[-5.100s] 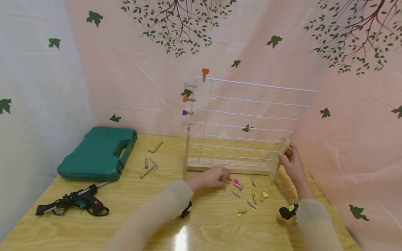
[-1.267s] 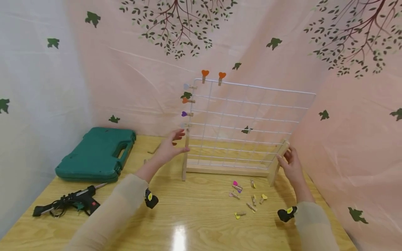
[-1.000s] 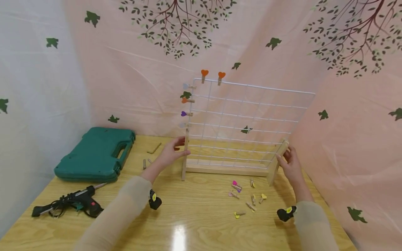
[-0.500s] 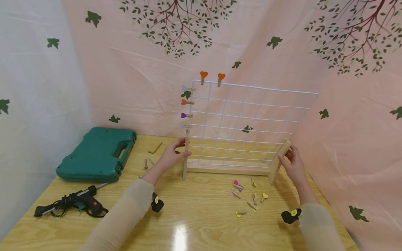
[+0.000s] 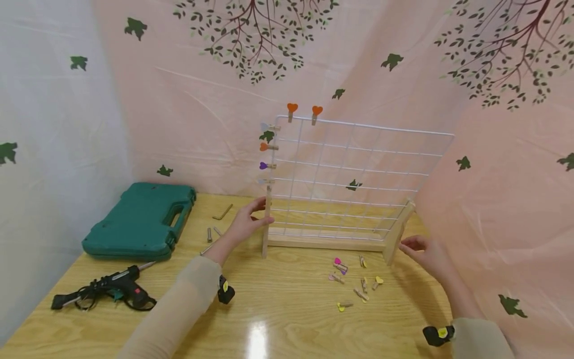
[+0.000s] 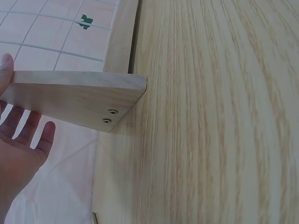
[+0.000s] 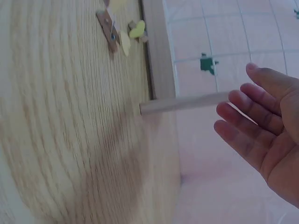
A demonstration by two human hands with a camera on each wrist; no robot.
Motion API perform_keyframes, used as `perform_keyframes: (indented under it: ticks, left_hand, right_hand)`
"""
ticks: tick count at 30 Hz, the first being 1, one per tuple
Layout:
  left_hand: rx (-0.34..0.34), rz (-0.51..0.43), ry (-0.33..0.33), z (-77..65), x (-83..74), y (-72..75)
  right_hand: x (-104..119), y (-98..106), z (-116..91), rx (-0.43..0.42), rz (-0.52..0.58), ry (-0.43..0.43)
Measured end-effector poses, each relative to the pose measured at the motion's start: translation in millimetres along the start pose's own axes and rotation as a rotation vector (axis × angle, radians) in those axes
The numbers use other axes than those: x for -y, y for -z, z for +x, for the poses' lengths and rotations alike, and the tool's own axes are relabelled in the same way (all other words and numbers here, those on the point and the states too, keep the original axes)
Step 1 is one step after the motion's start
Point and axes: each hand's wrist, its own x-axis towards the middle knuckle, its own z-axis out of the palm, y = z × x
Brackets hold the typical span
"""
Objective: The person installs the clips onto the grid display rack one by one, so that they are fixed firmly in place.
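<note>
A white wire grid (image 5: pixel 354 123) stands in a wooden stand (image 5: pixel 327 243) on the table. My left hand (image 5: pixel 244 222) grips the stand's left side post (image 6: pixel 79 95), thumb on its front edge and fingers behind. Beside the right side post (image 5: pixel 394 239), my right hand (image 5: pixel 426 254) is off the wood, its fingers loosely bent and holding nothing in the right wrist view. Two orange heart clothespins (image 5: pixel 317 110) sit on the grid's top wire. Down its left edge are several more, among them a purple heart clothespin (image 5: pixel 263 166) and an orange one (image 5: pixel 264 147).
Several loose heart clothespins (image 5: pixel 362 286), yellow, pink and purple, lie in front of the stand. At left are a green tool case (image 5: pixel 134 219), a black soldering-gun-like tool with a cord (image 5: pixel 121 286), a hex key (image 5: pixel 222 212) and bolts (image 5: pixel 209 235). A patterned cloth hangs behind.
A second orange heart clothespin has come onto the top wire. My left hand went from the loose clothespins to the left post. My right hand let go of the right post and drew down.
</note>
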Motion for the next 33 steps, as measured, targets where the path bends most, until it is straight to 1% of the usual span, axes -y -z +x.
perform_keyframes:
  ticks: [2, 4, 7, 10, 13, 15, 16, 18, 21, 24, 26, 28, 33]
  left_hand:
    - [-0.007, 0.001, 0.001, 2.8, 8.6, -2.6]
    - [-0.007, -0.007, 0.011, 2.5, 8.0, -2.6]
    - [-0.001, -0.019, 0.012, 1.8, 5.1, -1.2]
    - [0.018, -0.027, 0.001, -1.2, -4.9, 1.1]
    - [0.034, -0.027, -0.003, -5.9, -16.9, 3.4]
    - [0.038, -0.017, 0.003, -9.1, -23.9, 4.2]
    - [0.035, -0.016, 0.006, -9.7, -24.4, 4.2]
    - [0.033, -0.011, 0.009, -11.1, -26.2, 4.1]
    - [0.034, -0.011, -0.001, -11.1, -26.2, 3.7]
    - [0.042, -0.020, -0.001, -10.4, -25.2, 3.2]
    - [0.045, -0.029, 0.003, -10.1, -25.1, 3.0]
    - [0.045, -0.032, 0.003, -10.2, -24.5, 3.2]
    - [0.039, -0.024, 0.014, -11.6, -25.0, 5.2]
  right_hand:
    - [10, -1, -3, 0.054, -0.007, 0.019]
    - [21, -6, -4, 0.105, 0.012, 0.063]
    - [38, -16, -2, 0.177, 0.094, 0.143]
    - [55, -28, 0, 0.225, 0.145, 0.212]
    - [70, -42, 1, 0.266, 0.152, 0.293]
    - [78, -52, 1, 0.306, 0.147, 0.324]
    - [82, -57, 1, 0.328, 0.149, 0.337]
    - [87, -66, 1, 0.373, 0.138, 0.365]
    - [92, -80, 2, 0.408, 0.100, 0.423]
    - [94, -91, 3, 0.402, 0.031, 0.500]
    - [95, -97, 4, 0.408, -0.013, 0.526]
    - [95, -101, 5, 0.425, -0.044, 0.539]
    - [100, -105, 6, 0.468, -0.073, 0.546]
